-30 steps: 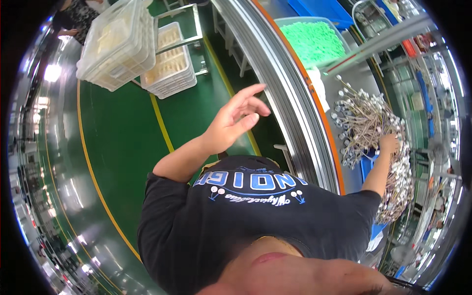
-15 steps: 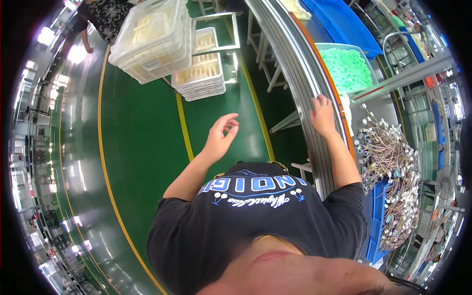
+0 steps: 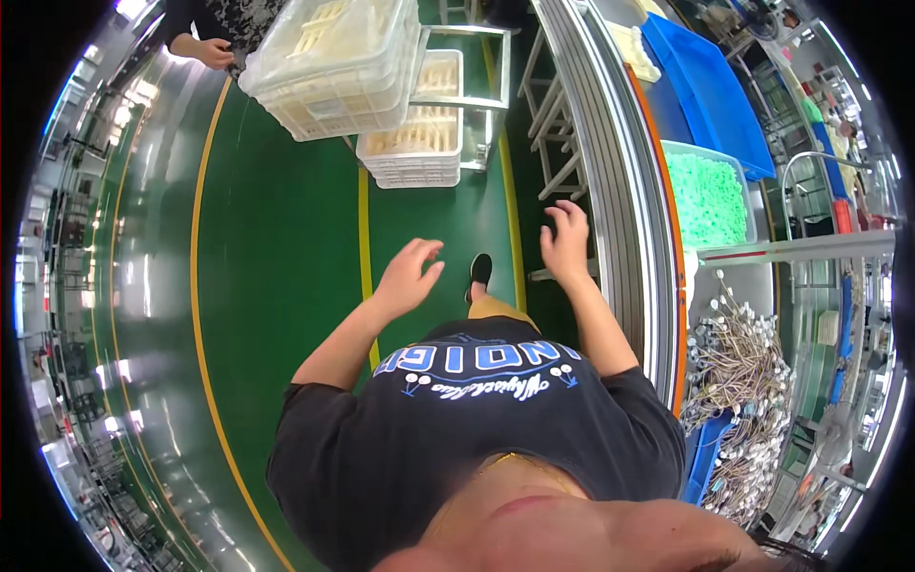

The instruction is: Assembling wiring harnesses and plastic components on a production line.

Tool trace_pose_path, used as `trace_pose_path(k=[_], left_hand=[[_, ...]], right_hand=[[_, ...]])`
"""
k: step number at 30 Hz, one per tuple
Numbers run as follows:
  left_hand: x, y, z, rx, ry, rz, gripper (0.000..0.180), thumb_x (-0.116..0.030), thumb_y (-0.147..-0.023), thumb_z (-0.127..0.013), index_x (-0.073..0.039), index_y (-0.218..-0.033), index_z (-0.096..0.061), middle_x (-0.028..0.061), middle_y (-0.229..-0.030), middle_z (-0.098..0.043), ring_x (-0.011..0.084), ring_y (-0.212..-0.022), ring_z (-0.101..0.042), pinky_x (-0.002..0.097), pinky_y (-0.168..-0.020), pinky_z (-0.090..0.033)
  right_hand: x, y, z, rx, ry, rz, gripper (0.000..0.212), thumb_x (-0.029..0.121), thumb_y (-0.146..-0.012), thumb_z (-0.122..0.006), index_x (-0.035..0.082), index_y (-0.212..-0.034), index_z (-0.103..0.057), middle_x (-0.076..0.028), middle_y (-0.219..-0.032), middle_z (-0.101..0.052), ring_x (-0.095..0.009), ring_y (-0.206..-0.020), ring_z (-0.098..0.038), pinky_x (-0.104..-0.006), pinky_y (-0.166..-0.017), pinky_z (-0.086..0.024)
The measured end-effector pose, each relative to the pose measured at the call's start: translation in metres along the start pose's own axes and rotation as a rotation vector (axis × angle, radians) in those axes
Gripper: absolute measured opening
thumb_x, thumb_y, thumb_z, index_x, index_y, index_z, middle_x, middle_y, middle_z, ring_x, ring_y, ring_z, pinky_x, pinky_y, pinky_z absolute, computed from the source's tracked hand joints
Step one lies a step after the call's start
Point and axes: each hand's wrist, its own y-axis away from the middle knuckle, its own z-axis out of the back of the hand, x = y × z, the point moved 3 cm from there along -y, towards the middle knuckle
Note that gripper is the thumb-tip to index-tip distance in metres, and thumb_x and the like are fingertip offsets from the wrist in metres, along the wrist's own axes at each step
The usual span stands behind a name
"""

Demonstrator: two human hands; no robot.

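Observation:
Both of my hands hang in the air above the green floor (image 3: 276,286), with nothing in them. My left hand (image 3: 408,278) is open, its fingers loosely curved and the thumb apart. Further right, my right hand (image 3: 566,240) is open too, fingers spread. It is nearest to the grey metal conveyor rail (image 3: 620,172) along the workbench, just left of it and apart from it. One foot in a black shoe (image 3: 481,274) shows on the floor between the hands.
Ahead stand stacked white plastic crates (image 3: 334,105) beside a metal frame cart (image 3: 505,71). Another person's hand (image 3: 215,53) is at the far left. On the right bench are a tub of green pieces (image 3: 705,200), a blue tray (image 3: 710,91) and a heap of wires with white connectors (image 3: 739,362).
My right hand has come off the conveyor rail and moved left over the floor. My left hand has shifted slightly left and lower in view. The crates appear nearer, and my shoe now shows.

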Motion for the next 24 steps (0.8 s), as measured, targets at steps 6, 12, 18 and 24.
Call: trace_pose_path(k=[6, 12, 18, 24], left_hand=[[0.026, -0.065, 0.060, -0.217, -0.208, -0.010, 0.032, -0.011, -0.078, -0.055, -0.003, -0.108, -0.049, 0.0114, -0.100, -0.051, 0.0226, -0.089, -0.053, 0.0309, -0.073, -0.043], [0.047, -0.120, 0.125, -0.366, -0.379, 0.018, 0.032, -0.012, -0.076, -0.056, 0.000, -0.105, -0.048, 0.0165, -0.101, -0.050, 0.0326, -0.098, -0.047, 0.0380, -0.085, -0.038], [0.058, -0.137, 0.152, -0.456, -0.376, -0.017, 0.033, -0.011, -0.076, -0.057, 0.000, -0.106, -0.047, 0.0166, -0.104, -0.048, 0.0334, -0.100, -0.045, 0.0390, -0.086, -0.037], [0.082, -0.154, 0.204, -0.511, -0.398, -0.113, 0.031, -0.006, -0.075, -0.057, -0.001, -0.105, -0.049, 0.0147, -0.106, -0.048, 0.0312, -0.099, -0.046, 0.0357, -0.086, -0.038]], right_hand=[[-0.012, -0.044, -0.050, 0.193, -0.192, 0.060, 0.021, 0.001, -0.069, -0.057, 0.001, -0.089, -0.052, -0.016, -0.095, -0.050, -0.033, -0.090, -0.050, -0.0380, -0.079, -0.041], [-0.028, -0.071, -0.094, 0.435, -0.274, 0.034, 0.014, 0.003, -0.072, -0.052, -0.001, -0.086, -0.054, -0.017, -0.079, -0.053, -0.032, -0.076, -0.054, -0.0372, -0.067, -0.044], [-0.002, -0.113, -0.141, 0.630, -0.323, 0.053, 0.014, 0.005, -0.072, -0.051, 0.000, -0.085, -0.053, -0.017, -0.085, -0.055, -0.035, -0.081, -0.053, -0.0414, -0.069, -0.044], [0.026, -0.156, -0.188, 0.582, -0.450, -0.094, 0.020, 0.011, -0.078, -0.054, -0.001, -0.094, -0.054, -0.016, -0.084, -0.056, -0.026, -0.079, -0.057, -0.0319, -0.069, -0.045]])
